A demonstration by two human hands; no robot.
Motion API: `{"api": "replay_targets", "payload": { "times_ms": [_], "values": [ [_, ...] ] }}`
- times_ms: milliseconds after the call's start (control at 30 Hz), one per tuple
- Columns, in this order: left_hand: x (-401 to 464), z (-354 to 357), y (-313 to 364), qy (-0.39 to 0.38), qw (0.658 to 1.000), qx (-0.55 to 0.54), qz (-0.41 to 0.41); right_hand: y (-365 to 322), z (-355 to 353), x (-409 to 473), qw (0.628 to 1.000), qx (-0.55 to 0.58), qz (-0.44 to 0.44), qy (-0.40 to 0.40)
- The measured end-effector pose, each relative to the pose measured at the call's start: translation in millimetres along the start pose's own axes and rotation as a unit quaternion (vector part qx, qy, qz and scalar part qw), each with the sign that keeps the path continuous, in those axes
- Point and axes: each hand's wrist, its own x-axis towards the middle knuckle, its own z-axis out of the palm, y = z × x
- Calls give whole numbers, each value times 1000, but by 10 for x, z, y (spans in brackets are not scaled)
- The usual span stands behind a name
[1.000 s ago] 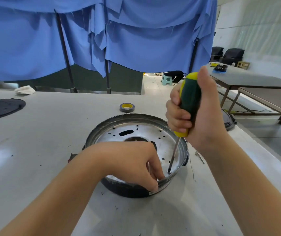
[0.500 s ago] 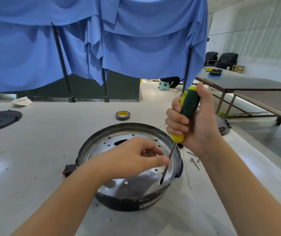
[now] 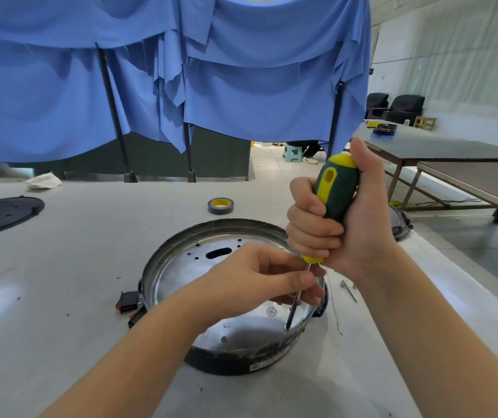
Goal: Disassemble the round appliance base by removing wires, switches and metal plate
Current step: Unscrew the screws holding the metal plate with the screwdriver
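The round appliance base point(image 3: 235, 300) sits on the grey table point(image 3: 60, 267), near its front edge and roughly centred in view, open side up, with the perforated metal plate point(image 3: 181, 279) seated inside its dark rim. A red-and-black switch point(image 3: 127, 300) projects from the left outer wall of the base, touching it. The right hand point(image 3: 341, 218) is clenched around the green-and-yellow handle of a screwdriver point(image 3: 332, 200), thumb upright along the back of the handle, the tool held nearly vertical. The shaft runs down into the base and its tip meets the plate at a screw point point(image 3: 286, 328) close to the near-right rim. The left hand point(image 3: 259, 282) hovers over the plate, its thumb and forefinger pinching the shaft about midway down; the remaining fingers are curled beneath. A loose screw point(image 3: 348, 290) lies on the table just right of the base. A roll of tape point(image 3: 220, 205) with a yellow core rests beyond the base, well apart from it. A black disc point(image 3: 0, 214) lies at the far left. Blue cloth point(image 3: 241, 86) hangs behind the table.
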Motion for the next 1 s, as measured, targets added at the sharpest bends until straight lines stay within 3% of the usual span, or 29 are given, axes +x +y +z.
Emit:
{"api": "replay_targets", "payload": {
  "times_ms": [100, 167, 200, 267, 333, 533, 700, 900, 1000],
  "values": [
    [-10, -25, 0, 7, 1000, -16, 6, 11, 22, 7, 1000, -13, -8, 14],
    [2, -24, -12, 25, 1000, -3, 6, 38, 34, 17, 993, -73, -18, 94],
    [9, -25, -17, 35, 999, 2, 5, 50, 31, 19, 979, -141, -20, 147],
    [20, -34, -25, 48, 999, 5, 5, 39, 20, 12, 915, -330, -17, 233],
    [21, -42, -28, 52, 999, 8, 6, -20, -13, -22, 849, -463, 1, 255],
    [29, -34, -34, 61, 998, 11, 1, -169, -46, -116, 814, -516, -18, 265],
    [23, -55, -31, 67, 998, 0, 9, -170, -29, -127, 824, -495, -27, 276],
    [31, -85, -41, 76, 997, -18, 11, -192, -85, -178, 918, -356, -18, 175],
    [48, -88, -58, 85, 996, -13, 12, -178, -120, -198, 945, -304, -14, 122]
  ]
}}
